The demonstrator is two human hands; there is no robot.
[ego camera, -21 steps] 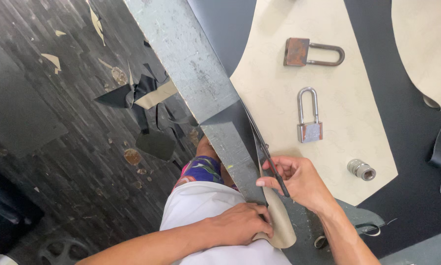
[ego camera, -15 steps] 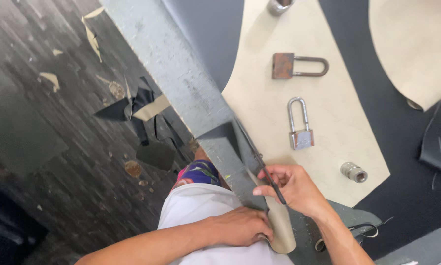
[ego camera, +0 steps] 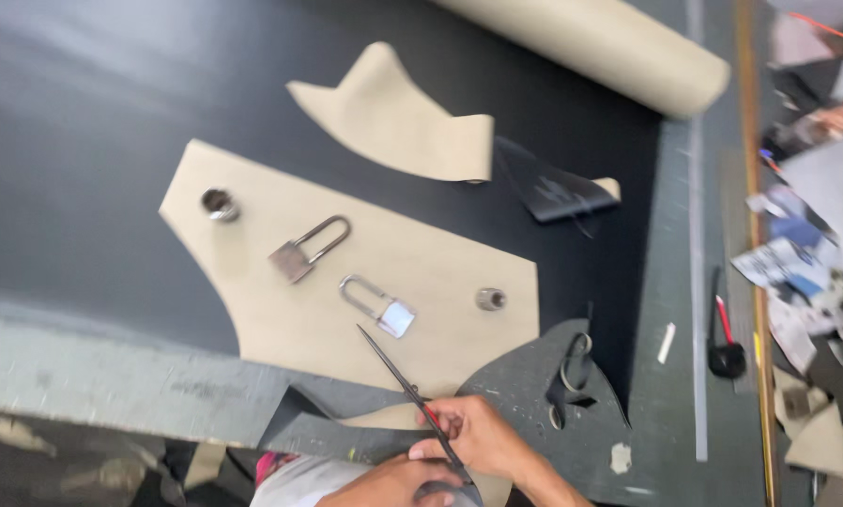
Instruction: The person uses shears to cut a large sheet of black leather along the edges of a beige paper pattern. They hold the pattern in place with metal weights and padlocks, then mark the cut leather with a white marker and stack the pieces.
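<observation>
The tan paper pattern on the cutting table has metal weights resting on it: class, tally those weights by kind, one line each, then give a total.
Padlocks: 2, a dark one and a silver one
Short metal cylinders: 2, one near the left corner and one near the right edge
Total: 4

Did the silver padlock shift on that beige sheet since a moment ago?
Cannot tell for sure. The silver padlock lies between the brown padlock and the metal stud, as before; the whole view has swung, so it looks like the camera moved.
</observation>
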